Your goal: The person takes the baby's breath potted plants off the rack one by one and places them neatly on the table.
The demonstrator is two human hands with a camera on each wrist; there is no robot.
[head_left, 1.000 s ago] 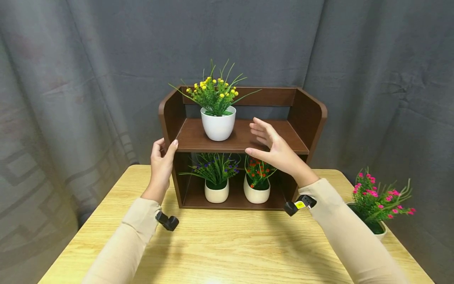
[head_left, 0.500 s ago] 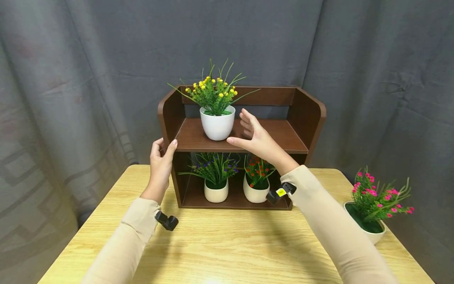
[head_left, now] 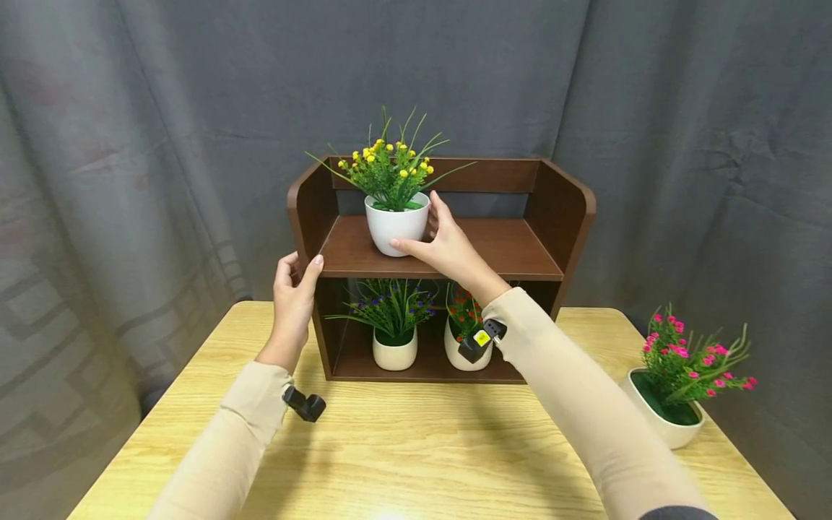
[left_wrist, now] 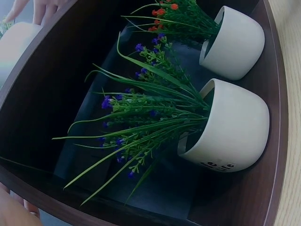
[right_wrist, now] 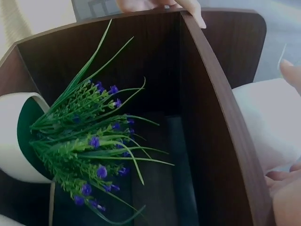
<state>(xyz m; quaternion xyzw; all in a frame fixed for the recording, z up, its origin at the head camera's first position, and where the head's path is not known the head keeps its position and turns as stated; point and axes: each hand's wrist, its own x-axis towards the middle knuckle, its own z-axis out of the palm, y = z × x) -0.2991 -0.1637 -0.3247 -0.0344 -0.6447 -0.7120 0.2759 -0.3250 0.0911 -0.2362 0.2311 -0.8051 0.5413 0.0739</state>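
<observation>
A white flowerpot with yellow flowers stands on the upper board of a dark brown two-tier shelf. My right hand holds this pot from its right side, the thumb across the front and the fingers around the far side, partly hidden. With my left hand I grip the shelf's left side panel, thumb on the front edge and fingers outside. In the left wrist view, a cream pot with purple flowers and another cream pot with red flowers sit in the lower tier.
A cream pot with pink flowers stands on the wooden table at the right, beside my right forearm. Grey curtains hang behind the shelf and along both sides.
My right hand has moved left over the upper board and closed around the white flowerpot. My left hand keeps its place on the side panel.
</observation>
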